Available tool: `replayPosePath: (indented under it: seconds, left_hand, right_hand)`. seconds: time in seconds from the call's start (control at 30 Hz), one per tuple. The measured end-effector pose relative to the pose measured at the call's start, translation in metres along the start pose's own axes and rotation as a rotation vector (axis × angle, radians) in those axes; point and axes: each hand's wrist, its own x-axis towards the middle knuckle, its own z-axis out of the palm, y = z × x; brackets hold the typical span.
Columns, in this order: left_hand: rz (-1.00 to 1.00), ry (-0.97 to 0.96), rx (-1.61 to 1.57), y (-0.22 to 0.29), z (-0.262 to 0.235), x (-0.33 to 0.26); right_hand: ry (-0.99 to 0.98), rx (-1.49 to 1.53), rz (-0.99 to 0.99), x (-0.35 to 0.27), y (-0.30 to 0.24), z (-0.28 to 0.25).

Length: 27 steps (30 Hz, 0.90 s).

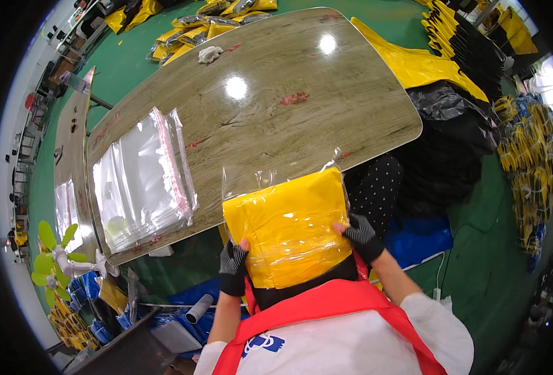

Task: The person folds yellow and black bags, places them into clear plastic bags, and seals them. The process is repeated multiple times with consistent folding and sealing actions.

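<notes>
A folded yellow piece (292, 219), perhaps cloth or sheeting, lies inside a clear plastic bag (251, 180) in front of my body. The bag's loose upper end stands up past the yellow fold, beside the table's near edge. My left hand (233, 262), in a dark fingerless glove, grips the left side of the package. At the opposite side my right hand (359, 236), gloved alike, holds it with the thumb on top. The fingers underneath are hidden. A stack of flat clear bags (136, 181) rests on the table to the left.
The wood-look table (258, 119) carries a crumpled white wad (209, 54). Bagged yellow packages (192, 34) are piled on the floor beyond. Yellow and black pieces (408, 59) lie at the right. A small green-bladed fan (54, 262) stands at the left.
</notes>
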Motion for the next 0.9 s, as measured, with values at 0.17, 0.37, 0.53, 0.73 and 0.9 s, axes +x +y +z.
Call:
replayPosePath:
  seconds: [0.17, 0.37, 0.53, 0.73, 0.9]
  left_hand:
    - [0.004, -0.194, -0.461, 0.036, 0.001, 0.02]
    - [0.095, -0.033, -0.044, 0.04, 0.022, 0.048]
    - [0.018, -0.05, -0.228, -0.002, 0.012, 0.001]
    - [0.237, -0.282, 0.17, -0.026, -0.003, -0.031]
    - [0.235, -0.267, -0.227, 0.007, 0.016, 0.019]
  right_hand:
    - [-0.072, -0.015, 0.076, -0.009, -0.017, -0.006]
    - [-0.044, 0.263, -0.027, 0.047, -0.041, -0.007]
    - [-0.122, 0.061, 0.011, 0.031, -0.007, 0.002]
    - [-0.245, 0.097, -0.009, -0.035, -0.002, 0.003]
    - [-0.242, 0.604, -0.197, -0.004, -0.066, 0.01]
